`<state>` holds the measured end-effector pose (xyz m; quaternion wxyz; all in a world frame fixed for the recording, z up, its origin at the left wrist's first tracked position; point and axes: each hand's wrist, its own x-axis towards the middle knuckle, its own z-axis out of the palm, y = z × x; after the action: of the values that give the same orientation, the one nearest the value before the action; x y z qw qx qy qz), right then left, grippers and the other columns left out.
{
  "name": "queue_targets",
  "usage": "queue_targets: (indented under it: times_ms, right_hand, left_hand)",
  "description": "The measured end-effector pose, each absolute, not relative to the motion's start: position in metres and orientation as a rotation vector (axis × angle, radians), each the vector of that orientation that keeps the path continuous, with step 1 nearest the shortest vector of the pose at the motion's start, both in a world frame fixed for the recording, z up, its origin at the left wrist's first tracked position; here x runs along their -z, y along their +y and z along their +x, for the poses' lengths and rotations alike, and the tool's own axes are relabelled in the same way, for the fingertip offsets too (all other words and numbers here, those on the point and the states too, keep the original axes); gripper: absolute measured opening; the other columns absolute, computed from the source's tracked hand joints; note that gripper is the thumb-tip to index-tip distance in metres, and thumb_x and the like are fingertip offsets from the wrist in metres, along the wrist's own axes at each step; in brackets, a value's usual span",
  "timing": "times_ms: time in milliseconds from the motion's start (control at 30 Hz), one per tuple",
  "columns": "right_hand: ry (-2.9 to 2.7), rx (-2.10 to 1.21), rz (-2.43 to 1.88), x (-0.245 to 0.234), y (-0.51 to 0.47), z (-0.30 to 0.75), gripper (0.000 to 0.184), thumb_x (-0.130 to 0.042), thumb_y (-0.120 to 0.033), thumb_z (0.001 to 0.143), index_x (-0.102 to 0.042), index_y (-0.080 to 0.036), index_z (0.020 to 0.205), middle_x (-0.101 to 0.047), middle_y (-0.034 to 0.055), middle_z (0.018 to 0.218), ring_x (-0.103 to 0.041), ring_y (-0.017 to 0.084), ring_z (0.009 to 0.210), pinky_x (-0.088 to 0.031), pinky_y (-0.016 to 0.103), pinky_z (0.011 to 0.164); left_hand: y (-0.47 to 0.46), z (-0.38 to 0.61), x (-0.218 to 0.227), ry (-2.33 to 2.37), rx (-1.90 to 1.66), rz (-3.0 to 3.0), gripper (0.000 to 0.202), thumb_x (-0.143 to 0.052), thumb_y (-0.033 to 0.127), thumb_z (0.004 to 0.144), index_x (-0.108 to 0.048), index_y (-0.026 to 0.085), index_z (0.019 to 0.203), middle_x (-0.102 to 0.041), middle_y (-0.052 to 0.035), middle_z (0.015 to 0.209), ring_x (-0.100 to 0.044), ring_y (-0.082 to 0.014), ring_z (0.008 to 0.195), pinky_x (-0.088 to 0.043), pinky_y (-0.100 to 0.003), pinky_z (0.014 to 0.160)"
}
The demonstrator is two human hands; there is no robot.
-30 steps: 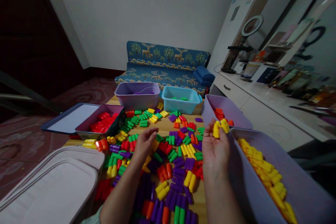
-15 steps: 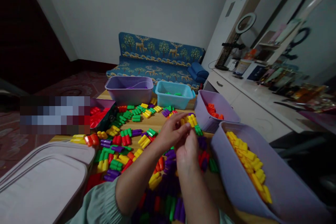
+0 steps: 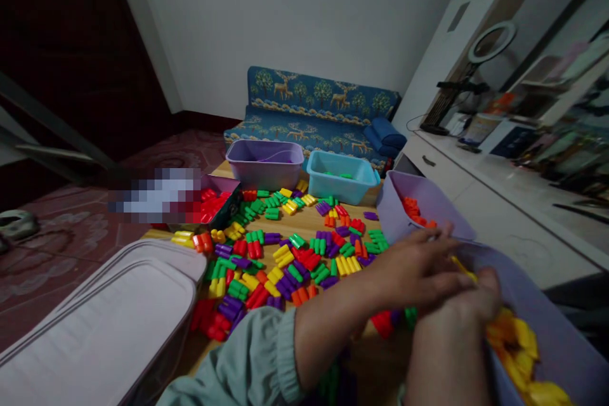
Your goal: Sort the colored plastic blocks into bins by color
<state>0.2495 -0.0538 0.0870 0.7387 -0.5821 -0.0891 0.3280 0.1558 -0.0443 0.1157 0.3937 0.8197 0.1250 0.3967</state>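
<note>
Sofa (image 3: 323,101) beyond far edge of wooden tabletop (image 3: 299,225). Biggest container: yellow-piece bin (image 3: 552,323), along right edge. Purple bin (image 3: 266,174) at far-left corner, blue bin (image 3: 340,189) on far edge, orange-piece bin (image 3: 390,209) at far-right corner. Pale lids (image 3: 128,330) by left edge, toward near-left corner; red-piece tin (image 3: 231,206) farther up same edge. Risk, my call: hands sit close over the yellow bin's near-left rim, so anything let go a bit short could hit the rim and drop back to the tabletop among other colours; crossed hands block the view, making a miss easy. Left sleeve or forearm, low over the pieces, could also drag some. Pose: left arm reaches across from near edge, left hand (image 3: 421,273) back up, fingers stretched rightward, slightly apart, overlapping right hand (image 3: 469,304); right forearm comes up from near edge, thumb out to the right, rest mostly covered. Can't tell if either holds anything; palms hidden. Smallest: yellow pieces (image 3: 518,355) lie heaped in the right-edge bin; loose mixed-colour pieces (image 3: 349,265) spread over mid tabletop, partly under left forearm.
</note>
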Motion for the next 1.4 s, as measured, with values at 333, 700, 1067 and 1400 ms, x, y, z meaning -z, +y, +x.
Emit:
queue_targets:
  times_ms: [333, 700, 1067, 1400]
  right_hand:
    - [-1.187, -0.893, -1.254, -0.038, -0.014, 0.177, 0.02, -0.069, -0.029, 0.068, -0.068, -0.017, 0.085, -0.07, 0.0038, 0.078, -0.063, 0.016, 0.068, -0.049, 0.028, 0.064]
    - [-2.218, -0.351, -1.868, -0.021, -0.034, 0.131, 0.046, -0.056, -0.014, 0.072, -0.063, -0.024, 0.116, -0.064, 0.0078, 0.108, -0.06, 0.025, 0.101, -0.044, 0.032, 0.08]
    - [-1.742, -0.64, -1.671, 0.001, -0.014, 0.139, 0.039, -0.047, -0.025, 0.086, -0.06, -0.014, 0.12, -0.07, 0.0124, 0.102, -0.065, 0.023, 0.094, -0.049, 0.033, 0.084]
    - [-1.518, -0.858, -1.149, -0.013, -0.018, 0.129, 0.04, -0.051, -0.029, 0.088, -0.057, -0.02, 0.126, -0.066, 0.0098, 0.115, -0.067, 0.019, 0.088, -0.055, 0.031, 0.075]
  left_hand:
    - [-0.001, -0.02, -0.04, 1.42, -0.86, 2.031, 0.024, -0.067, 0.02, 0.07, -0.075, 0.02, 0.093, -0.071, -0.0103, 0.093, -0.064, -0.0262, 0.086, -0.045, -0.034, 0.08]
    - [-0.012, -0.012, -0.013, 1.311, -0.711, 2.263, 0.041, -0.052, 0.005, 0.066, -0.071, 0.019, 0.1, -0.068, -0.0122, 0.105, -0.059, -0.0272, 0.103, -0.041, -0.037, 0.092]
    - [-0.004, -0.01, 0.003, 1.285, -1.087, 1.523, 0.038, -0.062, 0.017, 0.074, -0.067, 0.015, 0.111, -0.069, -0.0109, 0.1, -0.064, -0.0201, 0.083, -0.052, -0.03, 0.072]
    - [-0.006, -0.014, -0.01, 0.874, -1.132, 0.613, 0.049, -0.062, 0.052, 0.08, -0.064, 0.014, 0.11, -0.067, -0.0099, 0.094, -0.063, -0.0138, 0.066, -0.048, -0.022, 0.052]
